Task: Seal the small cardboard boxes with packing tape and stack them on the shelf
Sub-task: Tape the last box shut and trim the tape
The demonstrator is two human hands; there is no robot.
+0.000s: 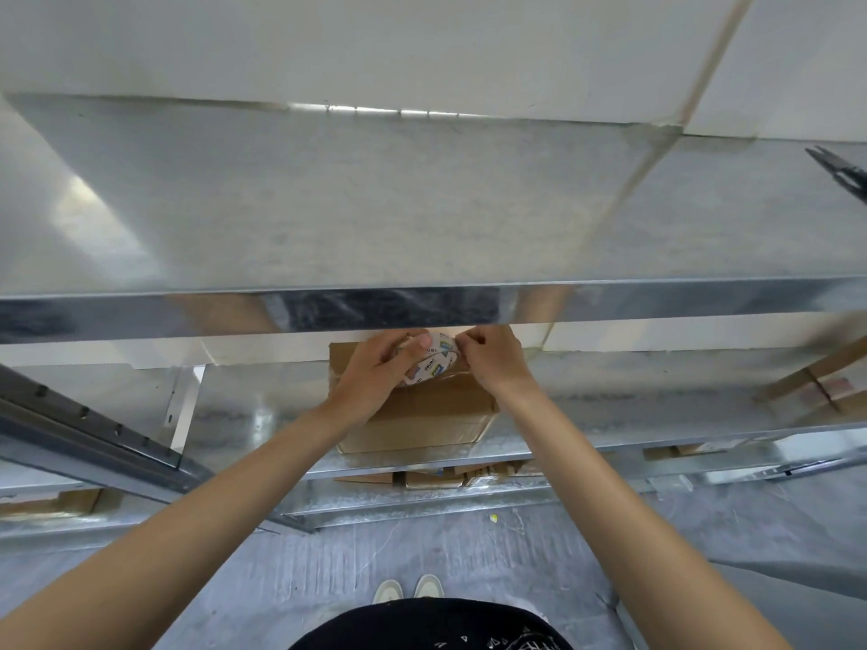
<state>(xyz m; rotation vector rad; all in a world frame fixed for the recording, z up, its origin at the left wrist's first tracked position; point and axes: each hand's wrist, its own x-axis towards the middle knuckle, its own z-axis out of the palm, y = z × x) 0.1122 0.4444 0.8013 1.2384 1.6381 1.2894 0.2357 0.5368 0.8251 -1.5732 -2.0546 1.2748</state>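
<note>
Simply plain brown cardboard box (422, 415), creased.

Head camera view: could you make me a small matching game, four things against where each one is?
Things:
1. tape roll
2. cardboard box
3. shoes
4. black tool

Places:
A. on the grey floor
B. far right of the top shelf
C. on the middle shelf
D. gripped in the left hand, above the box

Pairs: 1-D, 2-C, 3-A, 4-B
</note>
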